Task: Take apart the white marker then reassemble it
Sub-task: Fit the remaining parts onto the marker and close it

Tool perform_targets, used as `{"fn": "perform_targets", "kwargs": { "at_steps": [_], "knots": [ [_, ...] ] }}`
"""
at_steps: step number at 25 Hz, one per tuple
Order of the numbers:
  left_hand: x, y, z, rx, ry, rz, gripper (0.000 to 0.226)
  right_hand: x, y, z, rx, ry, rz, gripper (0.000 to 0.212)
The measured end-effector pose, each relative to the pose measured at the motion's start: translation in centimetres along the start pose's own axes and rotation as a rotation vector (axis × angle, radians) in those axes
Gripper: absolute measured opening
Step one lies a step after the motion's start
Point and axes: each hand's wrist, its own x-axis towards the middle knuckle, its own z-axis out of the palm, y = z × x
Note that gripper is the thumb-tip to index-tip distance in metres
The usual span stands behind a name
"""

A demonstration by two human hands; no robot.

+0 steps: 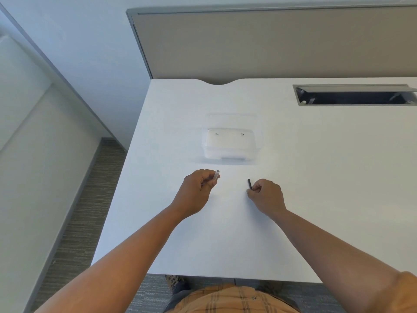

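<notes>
Pinching a white marker barrel (216, 175) between thumb and curled fingers, the left hand (195, 190) hovers just above the tabletop (316, 177), with the barrel's open, round end poking up and away past the fingertips; the right hand (266, 195) is likewise closed, its fingers gripping a thin dark piece (249, 184) that sticks up out of the fist, tilted slightly to the left; whether that piece is the ink core or a tip section is too small to tell; the two hands sit at about the same depth, apart from each other, so the marker is in two parts, one in each hand, with bare white surface between them.

Beyond the hands, near the middle of the tabletop, a clear plastic container (231, 144) rests with its lid swung open toward the far side; its inside is hard to make out against the white surface; further back and to the right, a grey cable tray (354, 96) is recessed into the tabletop with its flap raised; a beige partition panel (270, 41) stands along the far edge; grey striped carpet (85, 199) runs along the left side; at the near edge, an orange plaid shirt (230, 300) fills the bottom of the view.
</notes>
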Motion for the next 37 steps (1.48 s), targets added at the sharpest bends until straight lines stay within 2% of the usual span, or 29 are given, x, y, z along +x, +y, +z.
{"fn": "perform_targets", "kwargs": {
  "at_steps": [4,10,21,31,37],
  "knots": [
    [0.2,0.0,-0.2,-0.001,0.011,0.004,0.015,-0.2,-0.1,-0.2,-0.069,-0.016,-0.006,0.009],
    [0.9,0.1,0.1,-0.015,0.001,0.038,0.015,-1.0,-2.3,-2.2,0.227,0.001,-0.114,0.003],
    [1.3,0.0,0.3,0.109,0.026,0.145,0.023,-2.5,-6.3,-5.0,0.591,-0.061,-0.291,0.011],
    [1.3,0.1,-0.1,0.198,0.045,0.245,0.026,-2.9,-7.0,-5.4,0.387,-0.010,-0.481,0.013],
    [1.3,0.6,-0.6,0.370,0.026,0.295,0.028,-2.5,-6.9,-5.6,0.122,0.008,-0.655,0.017]
  ]
}}
